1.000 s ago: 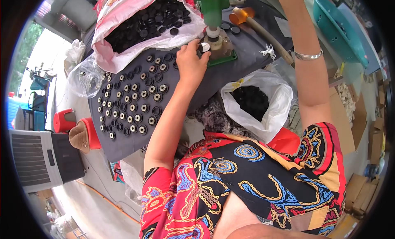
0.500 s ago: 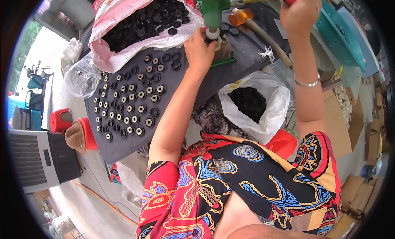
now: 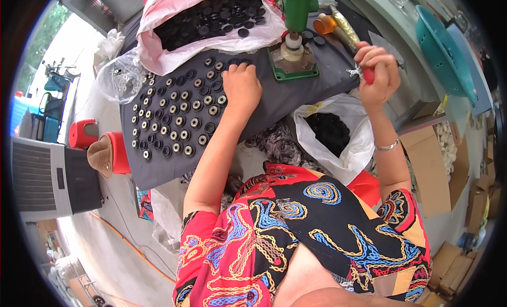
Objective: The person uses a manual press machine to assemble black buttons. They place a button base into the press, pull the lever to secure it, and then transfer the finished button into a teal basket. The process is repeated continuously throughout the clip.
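My left hand (image 3: 243, 90) is over the dark cloth beside rows of black round parts (image 3: 196, 104), many with silver centres. Its fingers curl down at the rows' far right end, close to some plain black rings (image 3: 232, 62); the fingertips and anything between them are hidden. With my right hand (image 3: 379, 77) I grip the red knob (image 3: 368, 75) of a lever (image 3: 344, 30) wrapped in yellowish material. That lever belongs to a green hand press (image 3: 297, 14), whose white ram end (image 3: 291, 42) sits above a pale fixture on the green base (image 3: 297, 73).
A pink-white sack (image 3: 150, 57) of black caps lies open at the back. An orange-headed mallet (image 3: 324, 24) is behind the lever. Nearer me stands a white bag (image 3: 303, 143) with black parts. A clear bag (image 3: 117, 80) of small metal parts lies at left; a teal basin (image 3: 443, 58) is at right.
My left hand has left the press and moved left and down to the rows. My right hand has come down and nearer with the lever knob. The whole view has shifted slightly.
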{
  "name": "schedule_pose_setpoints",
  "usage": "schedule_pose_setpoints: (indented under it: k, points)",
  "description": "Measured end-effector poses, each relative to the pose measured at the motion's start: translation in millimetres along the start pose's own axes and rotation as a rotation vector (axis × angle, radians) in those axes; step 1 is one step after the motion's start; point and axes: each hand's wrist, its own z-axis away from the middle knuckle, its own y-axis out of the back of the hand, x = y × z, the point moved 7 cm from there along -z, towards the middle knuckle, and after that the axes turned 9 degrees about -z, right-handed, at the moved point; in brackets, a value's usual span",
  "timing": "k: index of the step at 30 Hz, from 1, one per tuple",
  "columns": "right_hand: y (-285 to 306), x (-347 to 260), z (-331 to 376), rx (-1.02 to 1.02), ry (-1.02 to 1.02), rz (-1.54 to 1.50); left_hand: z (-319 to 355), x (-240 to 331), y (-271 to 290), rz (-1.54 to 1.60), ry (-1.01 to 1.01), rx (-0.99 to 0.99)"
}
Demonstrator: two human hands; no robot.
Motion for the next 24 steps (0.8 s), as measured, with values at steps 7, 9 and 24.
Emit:
schedule_pose_setpoints:
  k: [7,9,24]
  points:
    - [-13.1,4.9,-99.3,-0.148,-0.044,0.205,33.1,3.3,1.7,0.052,-0.120,0.031]
    - [-3.6,10.8,-125.1,-0.069,-0.134,0.213,22.9,10.6,0.8,0.075,-0.094,-0.044]
    - [2.1,59.5,-176.4,0.186,-0.326,-0.075,0.4,-3.4,-7.0,0.119,-0.182,-0.403]
